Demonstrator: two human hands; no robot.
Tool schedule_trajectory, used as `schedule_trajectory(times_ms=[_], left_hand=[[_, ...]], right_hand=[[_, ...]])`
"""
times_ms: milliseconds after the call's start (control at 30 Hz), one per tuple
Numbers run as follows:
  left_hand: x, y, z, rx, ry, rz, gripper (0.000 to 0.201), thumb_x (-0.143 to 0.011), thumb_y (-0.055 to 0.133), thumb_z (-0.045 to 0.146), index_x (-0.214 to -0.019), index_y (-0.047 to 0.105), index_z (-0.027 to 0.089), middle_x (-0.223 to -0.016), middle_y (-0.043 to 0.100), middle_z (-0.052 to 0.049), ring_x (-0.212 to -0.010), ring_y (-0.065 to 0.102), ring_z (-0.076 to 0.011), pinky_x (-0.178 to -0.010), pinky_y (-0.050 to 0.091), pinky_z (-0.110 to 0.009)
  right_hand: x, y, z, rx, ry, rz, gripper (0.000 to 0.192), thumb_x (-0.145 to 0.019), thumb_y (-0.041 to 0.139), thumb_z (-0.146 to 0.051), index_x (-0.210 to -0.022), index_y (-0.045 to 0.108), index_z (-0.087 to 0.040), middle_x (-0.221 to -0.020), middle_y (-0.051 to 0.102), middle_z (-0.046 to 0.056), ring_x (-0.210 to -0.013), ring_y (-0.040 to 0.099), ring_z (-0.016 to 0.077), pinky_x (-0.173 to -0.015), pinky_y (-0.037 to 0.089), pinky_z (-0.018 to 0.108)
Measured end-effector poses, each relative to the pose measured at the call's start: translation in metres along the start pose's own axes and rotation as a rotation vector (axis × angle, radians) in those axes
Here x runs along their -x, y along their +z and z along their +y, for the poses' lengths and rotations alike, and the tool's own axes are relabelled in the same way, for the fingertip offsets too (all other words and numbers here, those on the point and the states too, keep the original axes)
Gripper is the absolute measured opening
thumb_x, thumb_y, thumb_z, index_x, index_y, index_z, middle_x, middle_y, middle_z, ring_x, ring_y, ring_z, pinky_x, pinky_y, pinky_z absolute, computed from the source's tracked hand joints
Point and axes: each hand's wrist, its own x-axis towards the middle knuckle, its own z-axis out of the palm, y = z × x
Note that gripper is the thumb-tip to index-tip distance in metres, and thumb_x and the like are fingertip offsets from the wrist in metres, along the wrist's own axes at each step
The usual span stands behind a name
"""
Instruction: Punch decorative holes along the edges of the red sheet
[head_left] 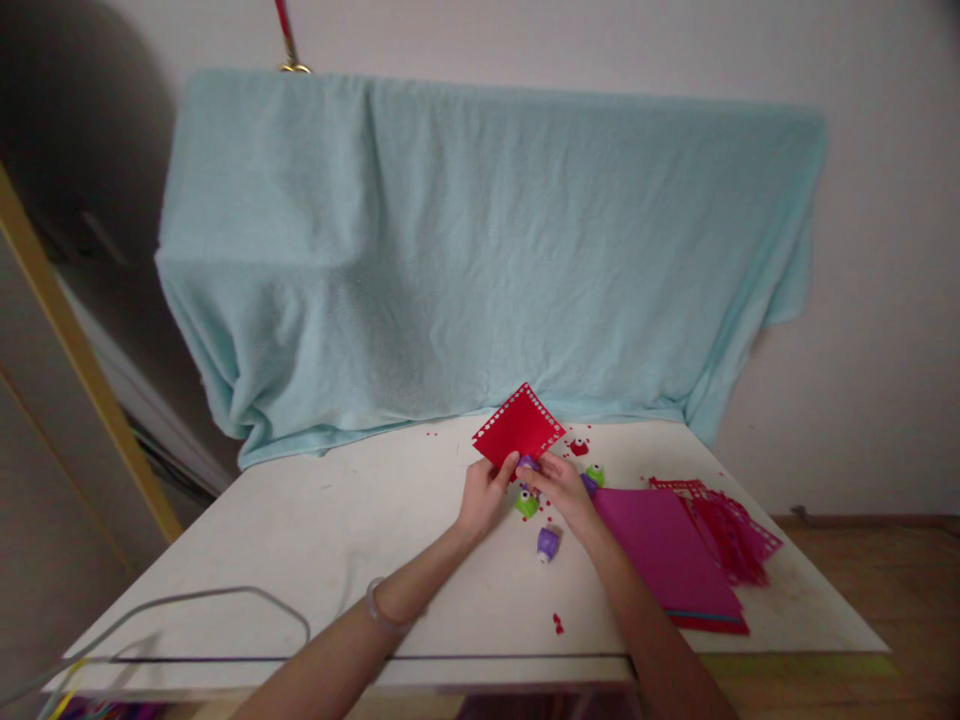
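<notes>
White table (360, 520) sat against a wall draped in a light blue blanket (465, 260); left hand (484, 495) pinched a red punched sheet (519, 425), right hand (562, 487) gripped a purple punch (528, 463).

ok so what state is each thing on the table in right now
red paper square: held up off the table, edges punched with holes
left hand: pinching the square's lower corner
right hand: on a small punch at the square's edge
purple punch: standing loose on the table
green punch: loose, below the hands
magenta sheets: stacked flat
punched red sheets: piled beside the stack
</notes>
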Motion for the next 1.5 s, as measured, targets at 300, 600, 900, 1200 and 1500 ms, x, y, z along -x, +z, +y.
schedule_trajectory(times_ms=[300, 600, 900, 1200, 1500], left_hand=[[0.0, 0.0, 0.003, -0.001, -0.009, -0.022, 0.052, -0.085, 0.049, 0.06, -0.064, 0.059, 0.013, -0.052, 0.053, 0.001, -0.051, 0.045, -0.0117, -0.051, 0.033, -0.022], [-0.001, 0.001, 0.002, -0.025, 0.007, -0.075, 0.05, -0.085, 0.049, 0.058, -0.068, 0.062, 0.012, -0.058, 0.056, 0.0, -0.055, 0.045, -0.0121, -0.053, 0.033, -0.022], [0.001, 0.002, 0.005, -0.022, -0.056, -0.078, 0.051, -0.087, 0.045, 0.058, -0.062, 0.056, 0.015, -0.051, 0.051, 0.001, -0.052, 0.043, -0.0117, -0.053, 0.032, -0.023], [0.001, -0.001, 0.011, 0.014, -0.027, -0.035, 0.045, -0.089, 0.044, 0.056, -0.071, 0.057, 0.016, -0.055, 0.051, 0.002, -0.053, 0.045, -0.0122, -0.053, 0.034, -0.023], [0.005, 0.001, 0.009, -0.084, 0.075, -0.123, 0.045, -0.092, 0.041, 0.051, -0.082, 0.064, 0.014, -0.067, 0.061, -0.002, -0.061, 0.05, -0.0139, -0.059, 0.035, -0.023]], right_hand=[[0.002, -0.001, -0.001, 0.018, -0.016, -0.021, 0.038, -0.067, 0.076, -0.048, -0.086, 0.062, -0.018, -0.071, 0.059, -0.001, -0.054, 0.047, 0.0105, -0.049, 0.037, 0.024], [0.0, 0.002, 0.003, 0.009, -0.014, 0.055, 0.037, -0.063, 0.08, -0.045, -0.083, 0.064, -0.018, -0.068, 0.06, -0.001, -0.057, 0.053, 0.0128, -0.052, 0.041, 0.024], [0.0, 0.003, 0.0, -0.008, -0.031, 0.087, 0.037, -0.063, 0.08, -0.043, -0.087, 0.067, -0.018, -0.079, 0.067, 0.003, -0.069, 0.059, 0.0172, -0.062, 0.046, 0.028], [0.002, 0.0, -0.005, -0.008, -0.051, 0.043, 0.035, -0.066, 0.078, -0.042, -0.086, 0.065, -0.017, -0.074, 0.061, 0.0, -0.057, 0.048, 0.0107, -0.05, 0.036, 0.022], [0.002, -0.004, -0.011, -0.01, -0.014, 0.089, 0.035, -0.065, 0.078, -0.045, -0.084, 0.065, -0.018, -0.072, 0.061, 0.0, -0.055, 0.046, 0.0107, -0.048, 0.033, 0.023]])
